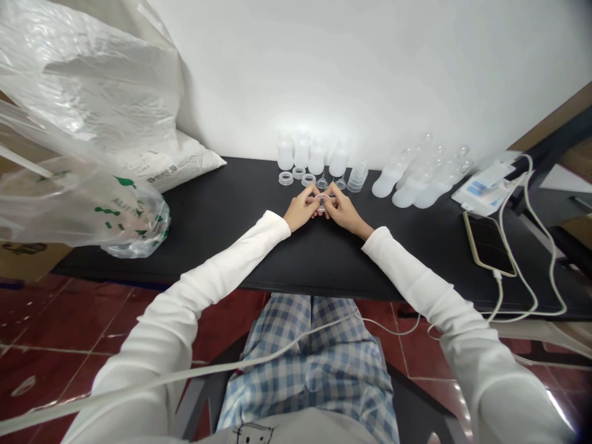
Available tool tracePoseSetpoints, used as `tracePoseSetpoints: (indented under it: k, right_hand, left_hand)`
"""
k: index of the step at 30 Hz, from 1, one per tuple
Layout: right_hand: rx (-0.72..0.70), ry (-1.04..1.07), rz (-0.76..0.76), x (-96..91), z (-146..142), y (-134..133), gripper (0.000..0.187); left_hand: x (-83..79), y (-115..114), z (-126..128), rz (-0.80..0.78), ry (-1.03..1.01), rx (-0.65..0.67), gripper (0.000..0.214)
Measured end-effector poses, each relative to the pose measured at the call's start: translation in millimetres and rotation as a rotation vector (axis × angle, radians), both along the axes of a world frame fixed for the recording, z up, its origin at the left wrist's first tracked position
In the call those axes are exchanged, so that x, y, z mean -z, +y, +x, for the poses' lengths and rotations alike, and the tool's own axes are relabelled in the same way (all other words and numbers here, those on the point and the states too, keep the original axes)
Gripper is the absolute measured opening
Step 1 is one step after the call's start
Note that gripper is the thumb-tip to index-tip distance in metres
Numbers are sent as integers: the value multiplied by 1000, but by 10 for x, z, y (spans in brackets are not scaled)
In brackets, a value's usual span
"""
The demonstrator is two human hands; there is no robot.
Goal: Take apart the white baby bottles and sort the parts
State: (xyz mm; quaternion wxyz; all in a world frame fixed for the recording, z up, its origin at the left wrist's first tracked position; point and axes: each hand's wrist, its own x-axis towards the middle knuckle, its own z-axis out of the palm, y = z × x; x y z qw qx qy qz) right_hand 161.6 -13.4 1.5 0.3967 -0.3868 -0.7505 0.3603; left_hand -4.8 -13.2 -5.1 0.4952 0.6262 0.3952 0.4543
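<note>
A small clear plastic ring (322, 201) is gripped between my left hand (302, 208) and my right hand (343, 211), above the middle of the black table. The fingertips of both hands are closed around its rim; whether a nipple sits inside it is too small to tell. Just beyond my hands lie several translucent collar rings (286, 178) and clear bottle nipples (322, 182). Behind these stand several frosted baby bottles (302, 150) against the wall. To the right of them is a stack of clear caps (357, 177).
Several bottles with nipples fitted (409, 190) lean together at the right. Farther right are a white-and-blue package (484, 185), a phone (490, 243) and white cables (550, 246). Plastic bags (134, 209) fill the left end of the black table (222, 246). A cable crosses my lap.
</note>
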Motion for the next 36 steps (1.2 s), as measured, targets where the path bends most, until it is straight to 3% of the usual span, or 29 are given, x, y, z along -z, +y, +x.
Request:
tracePoseSetpoints:
  k: [8, 15, 23, 32, 36]
  right_hand:
    - [21, -44, 27, 10, 6, 9, 25]
    - [67, -187, 149, 17, 18, -10, 12]
    - [-68, -17, 22, 67, 44, 67, 29]
    - [-5, -123, 138, 10, 36, -6, 18]
    - [-5, -84, 106, -20, 19, -24, 20]
  left_hand:
    - [-18, -1, 1, -15, -29, 14, 15]
    - [-25, -24, -16, 34, 71, -25, 18]
    - [48, 34, -28, 35, 39, 3, 20]
    - [49, 37, -38, 41, 64, 19, 19]
    - [98, 78, -28, 12, 24, 27, 23]
